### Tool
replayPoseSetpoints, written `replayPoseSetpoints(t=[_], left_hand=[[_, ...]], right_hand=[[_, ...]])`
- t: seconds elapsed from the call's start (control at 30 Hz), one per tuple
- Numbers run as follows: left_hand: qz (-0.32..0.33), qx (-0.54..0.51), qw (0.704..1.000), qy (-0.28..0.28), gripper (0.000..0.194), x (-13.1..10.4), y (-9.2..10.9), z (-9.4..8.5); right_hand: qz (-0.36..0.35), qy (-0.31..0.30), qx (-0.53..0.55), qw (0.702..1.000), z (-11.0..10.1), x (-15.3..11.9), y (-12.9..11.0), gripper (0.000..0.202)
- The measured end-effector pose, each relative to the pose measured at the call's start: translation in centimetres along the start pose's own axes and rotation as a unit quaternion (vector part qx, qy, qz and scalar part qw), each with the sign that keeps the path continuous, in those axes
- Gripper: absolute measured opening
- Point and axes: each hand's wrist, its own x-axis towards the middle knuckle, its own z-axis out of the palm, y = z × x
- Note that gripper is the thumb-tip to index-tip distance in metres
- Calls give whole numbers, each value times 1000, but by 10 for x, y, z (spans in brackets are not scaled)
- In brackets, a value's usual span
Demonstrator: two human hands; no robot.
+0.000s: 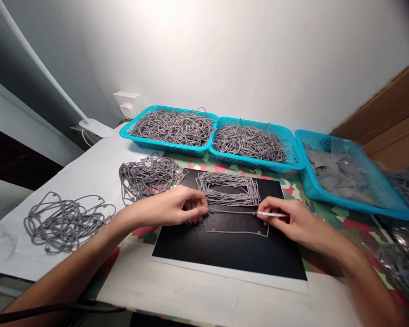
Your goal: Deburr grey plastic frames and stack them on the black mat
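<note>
A thin grey rectangular gasket point(236, 233) with small loops along its sides lies over a black sheet point(191, 245). My left hand point(187, 205) pinches its upper left corner between thumb and fingertips. In my right hand point(289, 218) is a slim white pen-like tool point(271, 214), its tip at the gasket's upper right corner; whether those fingers also grip the gasket I cannot tell. Just beyond both hands sits a stack of similar gaskets point(230, 198), laid roughly flat on the black sheet.
Loose tangles of gaskets point(66, 222) lie to the left. Two blue baskets point(167, 147) full of them stand along the wall. Another blue basket point(347, 203) holds clear plastic bags. More bagged grey pieces point(402, 268) are at far right, and a lamp point(44, 68) rises at left.
</note>
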Motion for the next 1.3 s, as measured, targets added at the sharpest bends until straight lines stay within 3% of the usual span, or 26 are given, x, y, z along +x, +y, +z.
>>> replayPoseSetpoints(t=[0.23,0.53,0.83,0.97,1.07,1.17,1.23,1.3], left_hand=[[-8,0,1000,2,35,1,-1,0],[-13,-17,1000,-8,46,1,2,-1],[7,-6,1000,-10,43,1,-6,1],[29,-15,999,-43,39,-8,6,-4],[61,-48,993,-89,38,-31,21,-18],[97,-44,994,-14,44,-71,21,-33],[83,-20,992,97,53,-104,5,-41],[45,-18,971,236,61,-137,-19,-45]], right_hand=[[3,5,7,1000,0,-2,-5,42],[-11,4,4,1000,0,1,-3,49],[-24,12,-18,999,1,2,-6,49],[-46,48,-60,996,8,6,-1,51],[-71,62,-96,991,16,10,4,44],[-90,71,-122,986,24,15,11,36],[-96,84,-144,981,28,17,15,32],[-98,93,-164,977,31,19,18,31]])
